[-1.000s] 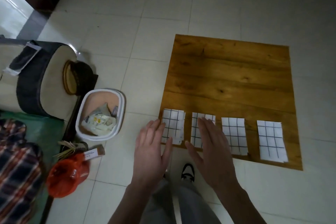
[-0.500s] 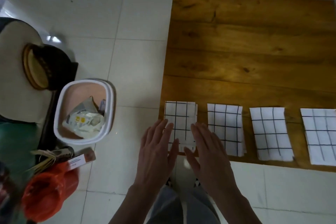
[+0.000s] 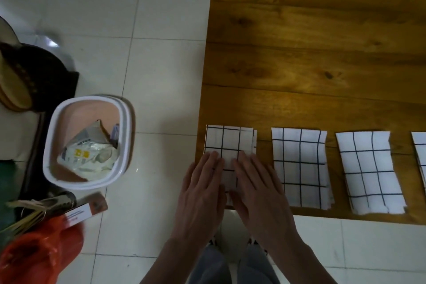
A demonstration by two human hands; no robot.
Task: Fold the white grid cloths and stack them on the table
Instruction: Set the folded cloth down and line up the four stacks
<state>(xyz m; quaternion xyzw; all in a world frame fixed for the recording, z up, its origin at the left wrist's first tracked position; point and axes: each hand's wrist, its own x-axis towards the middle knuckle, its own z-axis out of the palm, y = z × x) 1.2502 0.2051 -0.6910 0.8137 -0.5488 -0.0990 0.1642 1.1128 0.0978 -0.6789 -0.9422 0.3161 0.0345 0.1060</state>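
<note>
Several folded white grid cloths lie in a row along the near edge of the wooden table (image 3: 311, 41). My left hand (image 3: 202, 189) and my right hand (image 3: 258, 189) lie flat, fingers straight, side by side on the near half of the leftmost cloth (image 3: 230, 139). To its right lie a second cloth (image 3: 300, 166) and a third cloth (image 3: 368, 170). A fourth cloth (image 3: 420, 152) is cut off by the right edge of the view.
A white bin with a pink inside (image 3: 76, 177) holding crumpled wrappers stands on the tiled floor left of the table. An orange plastic bag (image 3: 34, 253) and a small box (image 3: 86, 211) lie at the lower left. A dark seat stands farther left.
Both hands moved forward from the table's near edge onto the leftmost cloth. The view moved closer to the table.
</note>
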